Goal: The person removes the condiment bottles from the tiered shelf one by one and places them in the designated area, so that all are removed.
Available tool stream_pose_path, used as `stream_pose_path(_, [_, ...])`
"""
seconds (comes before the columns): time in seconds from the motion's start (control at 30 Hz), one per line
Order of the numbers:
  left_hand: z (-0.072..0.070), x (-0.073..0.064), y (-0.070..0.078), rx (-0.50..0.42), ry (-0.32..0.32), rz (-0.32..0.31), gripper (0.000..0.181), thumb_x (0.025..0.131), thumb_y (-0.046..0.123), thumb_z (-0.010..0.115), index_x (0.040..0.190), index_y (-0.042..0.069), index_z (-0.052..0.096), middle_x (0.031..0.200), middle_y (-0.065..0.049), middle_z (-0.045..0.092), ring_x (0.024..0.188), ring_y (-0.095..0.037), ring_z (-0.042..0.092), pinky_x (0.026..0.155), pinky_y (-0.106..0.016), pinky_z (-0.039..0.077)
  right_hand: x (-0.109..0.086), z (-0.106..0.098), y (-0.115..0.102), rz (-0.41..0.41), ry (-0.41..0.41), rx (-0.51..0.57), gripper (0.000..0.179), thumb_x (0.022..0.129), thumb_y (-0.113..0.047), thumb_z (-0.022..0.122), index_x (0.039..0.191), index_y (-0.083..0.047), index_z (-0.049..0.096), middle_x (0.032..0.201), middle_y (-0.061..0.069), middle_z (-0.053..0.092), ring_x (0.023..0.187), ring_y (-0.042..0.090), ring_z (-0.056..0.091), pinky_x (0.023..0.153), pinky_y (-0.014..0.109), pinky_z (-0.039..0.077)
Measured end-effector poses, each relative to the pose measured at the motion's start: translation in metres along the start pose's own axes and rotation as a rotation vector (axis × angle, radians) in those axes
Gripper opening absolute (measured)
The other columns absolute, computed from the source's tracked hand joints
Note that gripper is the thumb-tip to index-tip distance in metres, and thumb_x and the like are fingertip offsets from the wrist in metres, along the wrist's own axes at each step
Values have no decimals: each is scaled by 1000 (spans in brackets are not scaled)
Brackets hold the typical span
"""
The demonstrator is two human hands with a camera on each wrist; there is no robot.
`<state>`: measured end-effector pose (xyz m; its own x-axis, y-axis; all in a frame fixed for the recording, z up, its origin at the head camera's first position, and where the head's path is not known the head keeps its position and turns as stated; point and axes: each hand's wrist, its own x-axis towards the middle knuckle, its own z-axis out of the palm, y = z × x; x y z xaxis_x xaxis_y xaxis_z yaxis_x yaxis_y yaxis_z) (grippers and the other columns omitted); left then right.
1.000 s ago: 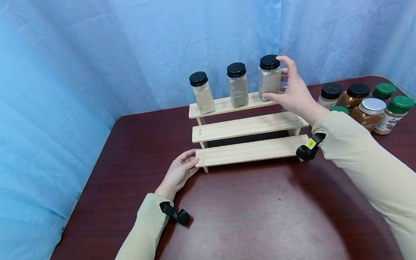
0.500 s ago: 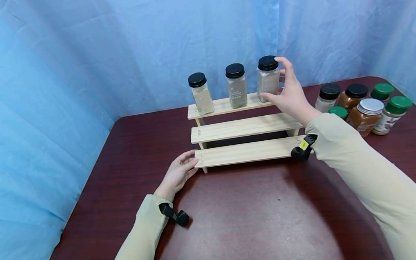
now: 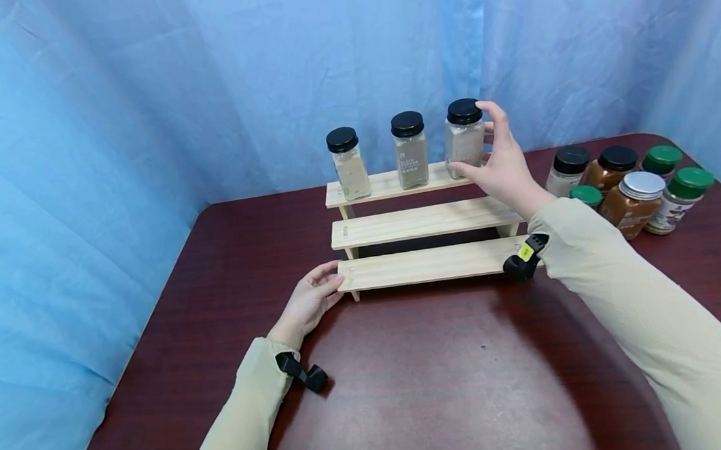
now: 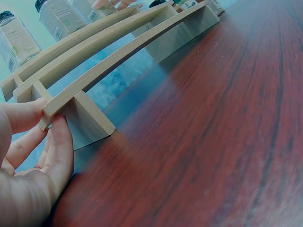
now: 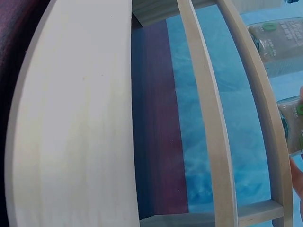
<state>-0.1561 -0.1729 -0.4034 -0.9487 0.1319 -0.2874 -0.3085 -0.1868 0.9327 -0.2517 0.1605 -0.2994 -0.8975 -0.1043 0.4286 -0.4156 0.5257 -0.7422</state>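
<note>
A three-tier wooden rack (image 3: 426,266) stands on the table. My left hand (image 3: 306,301) grips the left end of its lowest tier, thumb on top and fingers beneath; the left wrist view shows this wooden end (image 4: 53,109) between thumb and fingers. My right hand (image 3: 507,170) holds a black-lidded spice jar (image 3: 465,141) at the right of the top tier, thumb low on the front and a finger at the lid. Left of it on that tier stand a jar labelled black pepper (image 3: 412,161) and another black-lidded jar (image 3: 352,174). In the right wrist view my right hand (image 5: 297,178) is mostly cut off.
To the right of the rack several more jars stand grouped on the table: one with a silver lid (image 3: 631,207), a green-lidded one (image 3: 676,205) and black-lidded ones (image 3: 611,168). A blue curtain (image 3: 280,86) hangs behind the dark red table (image 3: 417,378).
My right wrist has shifted slightly left, while its fingers stay on the jar on the top tier. The left hand keeps its grip. The head view has moved a little.
</note>
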Motion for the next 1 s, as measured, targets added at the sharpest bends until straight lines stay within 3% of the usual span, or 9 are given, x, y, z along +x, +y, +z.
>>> stream_pose_path(0.2, [-1, 0, -1, -10, 3, 6, 44, 96, -1, 49, 138, -2, 38, 86, 6, 58, 75, -2, 60, 69, -17, 49, -1, 1, -2, 16, -4, -7, 89, 85, -9, 69, 147, -30, 9, 137, 24, 34, 124, 42, 43, 98, 59, 37])
stream_pose_path(0.6, [-1, 1, -1, 14, -1, 4, 46, 96, -1, 48, 140, -3, 34, 87, 7, 57, 76, -2, 60, 70, -17, 49, -8, 3, -3, -26, 22, -7, 90, 84, -9, 70, 148, -28, 11, 141, 23, 30, 120, 42, 45, 96, 57, 39])
stream_pose_path(1.0, [0, 1, 0, 6, 0, 0, 46, 96, -2, 48, 140, -1, 36, 87, 6, 58, 76, -3, 60, 70, -17, 50, -33, -11, -3, -27, 68, 53, 92, 79, -6, 74, 148, -29, 18, 146, 19, 31, 120, 43, 47, 92, 59, 42])
